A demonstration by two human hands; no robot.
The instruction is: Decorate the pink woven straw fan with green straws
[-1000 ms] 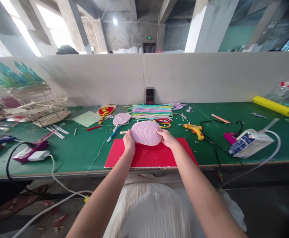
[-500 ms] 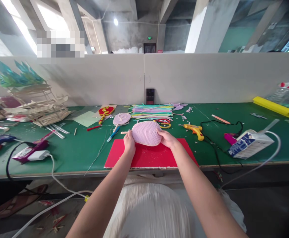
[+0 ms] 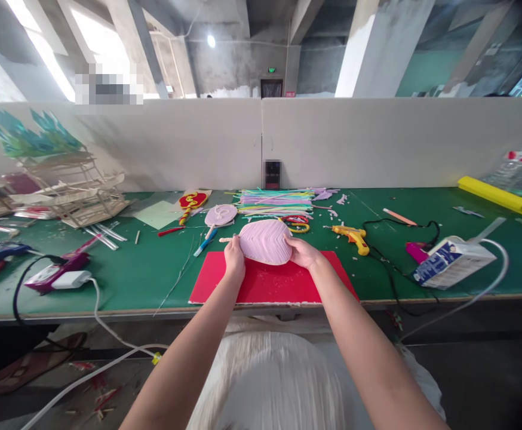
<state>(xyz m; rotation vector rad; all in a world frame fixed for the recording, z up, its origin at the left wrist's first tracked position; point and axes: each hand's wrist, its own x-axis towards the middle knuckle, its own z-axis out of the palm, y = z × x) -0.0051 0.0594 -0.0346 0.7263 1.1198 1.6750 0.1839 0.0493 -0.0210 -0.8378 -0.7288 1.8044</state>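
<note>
Daylight glares through the far-left window (image 3: 98, 33), overexposed; a far lamp (image 3: 211, 41) flares. Bench (image 3: 149, 272) evenly lit, floor (image 3: 480, 382) below dim. Left and right edges stretched, softly blurred. Pixelation masks one far-left patch.

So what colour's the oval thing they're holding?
In the head view, the oval thing is pale purple with chevron lines.

Bare hands (image 3: 234, 257) and slim, bare forearms (image 3: 193, 352) appear above an off-white garment (image 3: 283, 382) finely streaked lengthwise in cream and pale beige, its exact cut unclear.
</note>
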